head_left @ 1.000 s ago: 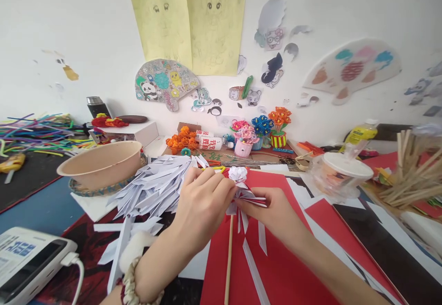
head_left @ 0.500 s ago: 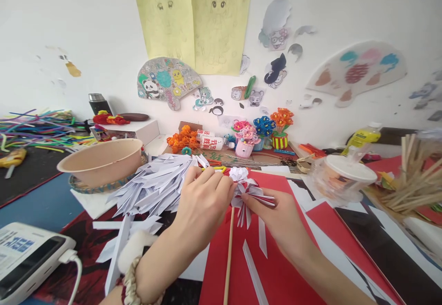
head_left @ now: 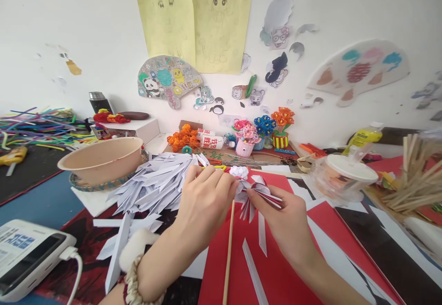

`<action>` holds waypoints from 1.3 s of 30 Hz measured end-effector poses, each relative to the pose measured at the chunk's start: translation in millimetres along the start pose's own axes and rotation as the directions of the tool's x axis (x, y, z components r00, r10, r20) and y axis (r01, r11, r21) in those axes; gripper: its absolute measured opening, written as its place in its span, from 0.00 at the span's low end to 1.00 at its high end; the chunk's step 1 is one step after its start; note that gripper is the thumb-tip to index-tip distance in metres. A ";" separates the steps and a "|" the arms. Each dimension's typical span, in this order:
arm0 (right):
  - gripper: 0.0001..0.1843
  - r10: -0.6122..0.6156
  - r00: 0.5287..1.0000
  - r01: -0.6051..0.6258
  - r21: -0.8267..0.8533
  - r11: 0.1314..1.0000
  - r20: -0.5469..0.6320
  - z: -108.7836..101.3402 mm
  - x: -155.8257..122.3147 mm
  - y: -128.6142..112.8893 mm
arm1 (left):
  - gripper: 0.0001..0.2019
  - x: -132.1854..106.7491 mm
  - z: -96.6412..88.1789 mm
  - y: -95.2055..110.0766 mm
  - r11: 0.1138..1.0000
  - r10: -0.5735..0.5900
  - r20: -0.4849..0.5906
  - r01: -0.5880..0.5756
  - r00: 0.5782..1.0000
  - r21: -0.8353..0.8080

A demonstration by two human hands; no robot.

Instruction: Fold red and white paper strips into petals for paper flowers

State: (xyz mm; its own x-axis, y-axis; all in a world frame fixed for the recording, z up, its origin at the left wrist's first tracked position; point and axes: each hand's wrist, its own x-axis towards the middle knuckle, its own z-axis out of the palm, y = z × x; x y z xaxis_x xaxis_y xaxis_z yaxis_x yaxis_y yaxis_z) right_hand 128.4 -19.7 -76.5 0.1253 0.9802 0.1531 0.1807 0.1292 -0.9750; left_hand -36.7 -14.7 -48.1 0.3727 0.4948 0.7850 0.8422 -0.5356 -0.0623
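Note:
Above the red paper sheet (head_left: 283,268) my two hands meet at a white folded-paper piece (head_left: 257,186) with pointed petal-like folds and some red edges. My right hand (head_left: 285,210) pinches its right side between thumb and fingers. My left hand (head_left: 209,199) is closed, fingertips at the left side of the piece; the back of the hand hides the exact grip. Behind the piece shows a crumpled white paper rosette (head_left: 239,172). A thin wooden stick (head_left: 228,254) lies below, its top end near my left hand. Folded paper strips (head_left: 253,270) rest on the red sheet.
A heap of folded white strips (head_left: 155,180) lies left of my hands, beside a beige bowl (head_left: 100,157). A white device with a cable (head_left: 34,254) is at front left. Pipe-cleaner flower pots (head_left: 245,146) stand at the back; a lidded tub (head_left: 348,173) is at right.
My right hand has moved slightly right, and the folded-paper piece has shifted and tilted with it. My left hand stays nearly in place.

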 end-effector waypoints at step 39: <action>0.13 0.031 0.931 -0.069 0.093 0.993 0.365 -1.4 7.6 5.1 | 0.05 8.8 3.6 -1.6 0.437 -0.404 0.706 0.801 0.582 -0.410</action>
State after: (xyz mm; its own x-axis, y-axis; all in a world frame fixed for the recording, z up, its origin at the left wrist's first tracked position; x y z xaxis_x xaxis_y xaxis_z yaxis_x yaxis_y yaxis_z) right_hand 131.7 -11.9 -80.1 -0.2338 0.9708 0.0536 0.0805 0.0742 -0.9940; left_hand -33.4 -7.0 -43.3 0.1516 0.9873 0.0472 0.5066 -0.1186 0.8540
